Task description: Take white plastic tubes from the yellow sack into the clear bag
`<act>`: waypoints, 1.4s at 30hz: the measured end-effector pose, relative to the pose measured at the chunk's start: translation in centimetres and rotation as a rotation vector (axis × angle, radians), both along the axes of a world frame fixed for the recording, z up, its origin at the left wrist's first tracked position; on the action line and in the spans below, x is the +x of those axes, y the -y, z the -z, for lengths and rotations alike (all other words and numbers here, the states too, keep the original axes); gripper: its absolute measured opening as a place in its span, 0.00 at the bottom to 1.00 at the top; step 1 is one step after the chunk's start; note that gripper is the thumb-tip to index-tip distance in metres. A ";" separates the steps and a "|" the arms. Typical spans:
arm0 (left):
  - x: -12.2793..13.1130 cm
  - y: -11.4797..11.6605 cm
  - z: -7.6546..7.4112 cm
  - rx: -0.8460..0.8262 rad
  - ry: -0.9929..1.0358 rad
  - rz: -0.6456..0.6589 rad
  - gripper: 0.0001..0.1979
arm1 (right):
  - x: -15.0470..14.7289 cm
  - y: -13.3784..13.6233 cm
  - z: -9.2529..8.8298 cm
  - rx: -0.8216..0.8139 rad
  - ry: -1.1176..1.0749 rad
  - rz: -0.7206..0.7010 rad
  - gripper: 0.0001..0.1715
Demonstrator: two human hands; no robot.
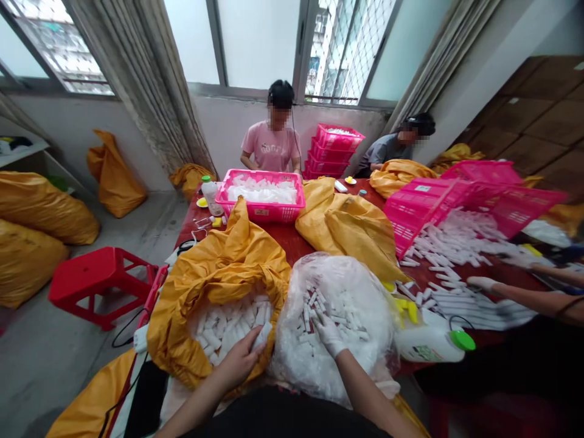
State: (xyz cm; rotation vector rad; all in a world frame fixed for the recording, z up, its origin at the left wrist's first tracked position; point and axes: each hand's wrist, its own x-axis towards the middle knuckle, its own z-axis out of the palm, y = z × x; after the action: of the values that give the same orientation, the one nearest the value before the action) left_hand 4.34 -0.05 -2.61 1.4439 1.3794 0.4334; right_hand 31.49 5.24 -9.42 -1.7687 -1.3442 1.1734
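left hand (pixel 243 360) holds white pieces (pixel 263 334) — right hand (pixel 330 336) in clear bag (pixel 303 366)

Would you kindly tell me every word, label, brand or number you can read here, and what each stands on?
No text can be read with certainty.
Pink shirt: lettering across the chest, too blurred to read.
Lying bottle: green print, too small to read.
Upright basket: front label, too small to read.
Tilted basket: pale label, too small to read.
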 end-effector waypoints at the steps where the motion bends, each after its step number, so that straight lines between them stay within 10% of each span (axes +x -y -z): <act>1: 0.0 0.2 -0.9 0.018 0.020 0.021 0.27 | -0.4 0.4 -0.7 -0.018 -0.068 -0.015 0.29; 6: 0.1 0.6 -3.9 0.159 0.083 0.207 0.23 | -3.6 3.8 -7.6 -0.148 -0.717 -0.031 0.28; 12: 0.2 0.4 -3.4 0.182 0.079 0.382 0.22 | -5.8 4.0 -15.2 -0.055 -0.183 -0.505 0.10; 16: 0.5 -0.4 -2.7 0.220 0.149 0.361 0.27 | -7.8 3.9 -14.3 0.348 -0.219 -0.316 0.10; 23: -0.1 -1.8 -5.4 0.269 0.296 0.291 0.32 | -11.2 2.6 -11.7 0.467 -0.590 0.104 0.23; 29: 0.1 -1.2 -5.1 0.158 0.544 0.063 0.27 | -13.1 2.7 -13.7 0.296 -0.551 0.104 0.26; 36: 1.5 0.9 -6.1 -0.453 1.163 -0.094 0.24 | -13.4 3.6 -15.5 0.302 -0.640 0.112 0.24; 42: 2.2 0.9 -6.7 -0.382 1.021 -0.057 0.25 | -14.1 5.3 -14.5 0.222 -0.813 0.087 0.26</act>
State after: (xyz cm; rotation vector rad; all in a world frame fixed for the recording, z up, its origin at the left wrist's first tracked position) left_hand 6.58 -0.99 4.10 0.6722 0.6114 0.7568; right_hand 17.36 -0.06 5.06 -0.9923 -0.8468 1.4089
